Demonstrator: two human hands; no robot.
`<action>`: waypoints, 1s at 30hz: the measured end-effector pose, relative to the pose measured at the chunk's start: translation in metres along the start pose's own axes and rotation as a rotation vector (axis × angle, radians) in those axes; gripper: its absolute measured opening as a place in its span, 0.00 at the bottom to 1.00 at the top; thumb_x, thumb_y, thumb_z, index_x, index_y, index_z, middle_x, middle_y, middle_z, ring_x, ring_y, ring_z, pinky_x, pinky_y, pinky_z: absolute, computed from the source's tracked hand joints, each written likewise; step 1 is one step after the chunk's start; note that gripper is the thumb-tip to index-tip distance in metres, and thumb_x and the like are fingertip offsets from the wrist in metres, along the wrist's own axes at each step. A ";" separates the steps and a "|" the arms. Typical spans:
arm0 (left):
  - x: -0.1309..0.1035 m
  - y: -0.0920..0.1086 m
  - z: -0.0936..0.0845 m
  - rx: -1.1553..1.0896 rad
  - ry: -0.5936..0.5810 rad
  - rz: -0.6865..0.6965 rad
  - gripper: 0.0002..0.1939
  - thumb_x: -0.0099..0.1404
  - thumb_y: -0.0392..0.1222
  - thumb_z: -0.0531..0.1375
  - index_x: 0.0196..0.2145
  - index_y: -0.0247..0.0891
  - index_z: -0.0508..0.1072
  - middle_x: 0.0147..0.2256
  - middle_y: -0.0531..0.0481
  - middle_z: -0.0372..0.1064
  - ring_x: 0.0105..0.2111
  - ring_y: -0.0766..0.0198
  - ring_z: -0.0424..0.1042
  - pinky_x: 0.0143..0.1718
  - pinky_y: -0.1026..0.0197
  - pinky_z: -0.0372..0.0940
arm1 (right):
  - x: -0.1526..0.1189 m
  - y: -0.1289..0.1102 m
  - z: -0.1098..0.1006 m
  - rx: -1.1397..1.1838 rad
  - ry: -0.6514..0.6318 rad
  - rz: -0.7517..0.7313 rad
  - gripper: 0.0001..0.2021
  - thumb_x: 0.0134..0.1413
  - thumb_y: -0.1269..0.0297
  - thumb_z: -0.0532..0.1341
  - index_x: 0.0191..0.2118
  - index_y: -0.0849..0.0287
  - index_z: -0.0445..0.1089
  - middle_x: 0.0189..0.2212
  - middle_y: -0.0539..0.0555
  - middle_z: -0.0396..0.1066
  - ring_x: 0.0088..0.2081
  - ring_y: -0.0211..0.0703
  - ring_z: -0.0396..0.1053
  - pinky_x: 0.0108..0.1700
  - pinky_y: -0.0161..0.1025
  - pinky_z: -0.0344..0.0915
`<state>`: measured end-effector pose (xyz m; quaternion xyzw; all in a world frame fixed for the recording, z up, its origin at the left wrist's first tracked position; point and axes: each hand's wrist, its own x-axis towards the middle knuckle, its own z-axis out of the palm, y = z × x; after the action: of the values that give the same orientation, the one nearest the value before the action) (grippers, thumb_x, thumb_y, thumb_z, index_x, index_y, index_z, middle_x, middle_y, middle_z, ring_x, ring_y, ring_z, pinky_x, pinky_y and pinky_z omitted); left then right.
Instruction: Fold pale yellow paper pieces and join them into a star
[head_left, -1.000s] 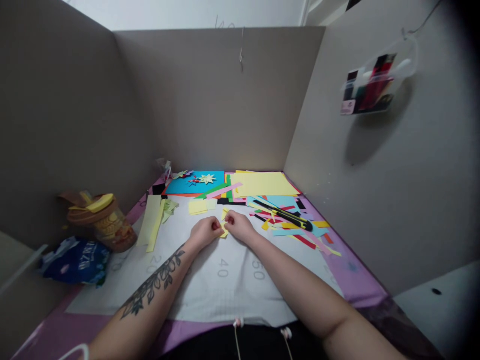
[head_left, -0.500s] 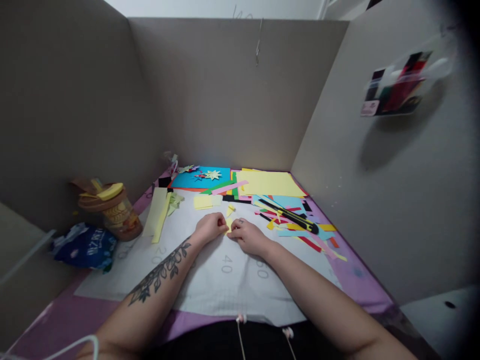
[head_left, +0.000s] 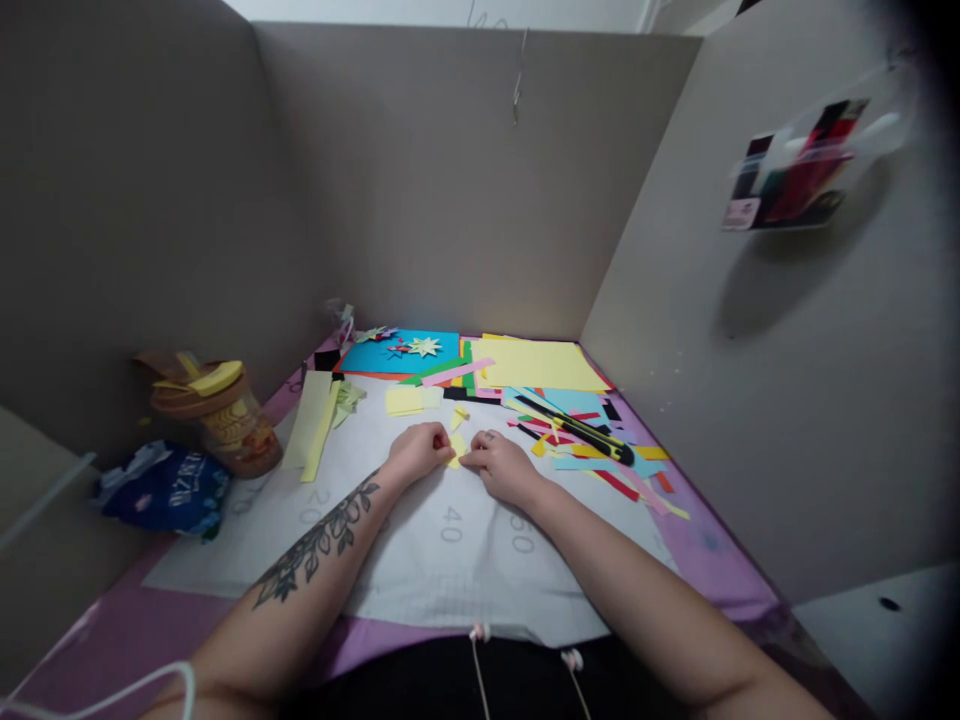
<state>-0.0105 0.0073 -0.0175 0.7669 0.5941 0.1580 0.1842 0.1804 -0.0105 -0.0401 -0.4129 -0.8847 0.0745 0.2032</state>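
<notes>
- One small flat piece of yellow paper [head_left: 457, 453] lies on the white sheet printed with grey numbers [head_left: 412, 570], between the bare left hand [head_left: 420, 452] and the bare right hand [head_left: 505, 468]
- Left hand: thumb and fingertips drawn together, pinching the piece's left edge
- Right hand: fingers bent, tips touching its right side; whether they grip it, I cannot tell
- Just beyond sits a small folded yellow paper scrap [head_left: 460, 416]
- To the right, a long black-and-yellow utility knife [head_left: 600, 440] rests on multicoloured paper strips [head_left: 585, 464]

2 hands [head_left: 417, 452], 1 yel. ppr [head_left: 457, 450] btwn, 1 cup [head_left: 244, 438], 1 blue pkt [head_left: 165, 490]
</notes>
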 end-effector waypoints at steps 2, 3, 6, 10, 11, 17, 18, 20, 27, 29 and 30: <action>0.000 0.000 0.000 -0.006 -0.002 -0.002 0.06 0.54 0.44 0.60 0.28 0.40 0.72 0.29 0.52 0.73 0.29 0.63 0.69 0.25 0.64 0.53 | 0.001 0.000 -0.001 -0.057 -0.001 0.026 0.15 0.52 0.75 0.57 0.39 0.50 0.77 0.36 0.55 0.68 0.40 0.46 0.63 0.35 0.39 0.59; 0.000 0.000 0.000 -0.008 -0.004 -0.003 0.06 0.54 0.44 0.60 0.28 0.40 0.72 0.29 0.52 0.73 0.29 0.63 0.69 0.25 0.64 0.53 | 0.002 0.000 -0.001 -0.087 0.000 0.040 0.15 0.52 0.75 0.57 0.39 0.50 0.77 0.36 0.55 0.68 0.39 0.47 0.62 0.35 0.39 0.59; 0.000 0.001 0.000 -0.010 -0.006 -0.010 0.06 0.54 0.44 0.60 0.28 0.40 0.72 0.29 0.52 0.73 0.29 0.62 0.70 0.25 0.64 0.53 | 0.004 -0.001 -0.001 -0.151 0.007 0.086 0.15 0.51 0.75 0.57 0.39 0.51 0.76 0.36 0.57 0.67 0.38 0.48 0.62 0.34 0.40 0.58; -0.001 0.001 0.000 -0.007 0.002 -0.008 0.06 0.54 0.44 0.61 0.28 0.39 0.72 0.28 0.52 0.73 0.29 0.63 0.70 0.24 0.64 0.52 | 0.004 -0.001 0.000 -0.176 0.042 0.136 0.16 0.49 0.76 0.56 0.41 0.54 0.75 0.36 0.60 0.67 0.38 0.50 0.62 0.37 0.42 0.60; -0.001 0.000 0.000 -0.007 0.005 -0.003 0.06 0.54 0.44 0.61 0.28 0.40 0.72 0.28 0.52 0.73 0.29 0.63 0.69 0.24 0.64 0.52 | 0.003 -0.001 0.000 -0.167 0.062 0.122 0.17 0.49 0.77 0.56 0.42 0.55 0.75 0.37 0.60 0.68 0.39 0.50 0.62 0.38 0.43 0.60; 0.000 -0.004 0.002 -0.028 0.012 0.019 0.05 0.54 0.43 0.60 0.28 0.40 0.72 0.28 0.53 0.72 0.28 0.64 0.68 0.25 0.64 0.52 | -0.002 -0.004 0.003 0.062 0.062 -0.225 0.18 0.49 0.79 0.55 0.44 0.58 0.73 0.41 0.58 0.70 0.44 0.46 0.63 0.47 0.42 0.62; 0.001 -0.005 0.002 -0.036 0.011 0.021 0.05 0.54 0.43 0.60 0.28 0.40 0.72 0.28 0.53 0.72 0.27 0.64 0.68 0.25 0.64 0.52 | -0.002 -0.004 0.004 0.085 0.045 -0.254 0.18 0.49 0.79 0.55 0.44 0.59 0.73 0.40 0.58 0.71 0.43 0.45 0.64 0.46 0.41 0.63; 0.002 -0.007 0.002 -0.056 0.005 0.026 0.05 0.53 0.43 0.60 0.28 0.40 0.72 0.27 0.53 0.72 0.27 0.64 0.68 0.24 0.65 0.52 | -0.001 -0.005 0.005 0.097 0.025 -0.281 0.16 0.51 0.78 0.54 0.43 0.59 0.73 0.39 0.57 0.71 0.42 0.45 0.64 0.45 0.40 0.63; 0.009 -0.020 -0.004 -0.195 -0.037 0.081 0.07 0.51 0.39 0.59 0.30 0.40 0.73 0.27 0.55 0.73 0.27 0.64 0.69 0.26 0.66 0.57 | 0.009 -0.016 0.005 -0.103 -0.086 -0.186 0.19 0.53 0.74 0.57 0.49 0.50 0.70 0.37 0.57 0.66 0.39 0.46 0.61 0.39 0.40 0.59; 0.011 -0.023 -0.005 -0.245 -0.026 0.091 0.07 0.53 0.40 0.57 0.31 0.39 0.73 0.28 0.54 0.73 0.28 0.64 0.70 0.27 0.66 0.60 | 0.014 -0.021 0.007 -0.142 -0.119 -0.153 0.22 0.52 0.74 0.57 0.52 0.47 0.69 0.37 0.57 0.65 0.40 0.48 0.60 0.39 0.41 0.58; 0.011 -0.024 -0.006 -0.269 -0.015 0.094 0.08 0.54 0.40 0.56 0.31 0.38 0.73 0.28 0.53 0.73 0.29 0.63 0.70 0.29 0.66 0.61 | 0.017 -0.023 0.008 -0.143 -0.131 -0.142 0.22 0.52 0.74 0.57 0.52 0.46 0.68 0.37 0.57 0.64 0.40 0.48 0.59 0.39 0.41 0.58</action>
<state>-0.0314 0.0243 -0.0234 0.7634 0.5296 0.2388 0.2823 0.1514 -0.0125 -0.0356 -0.3567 -0.9262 0.0236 0.1196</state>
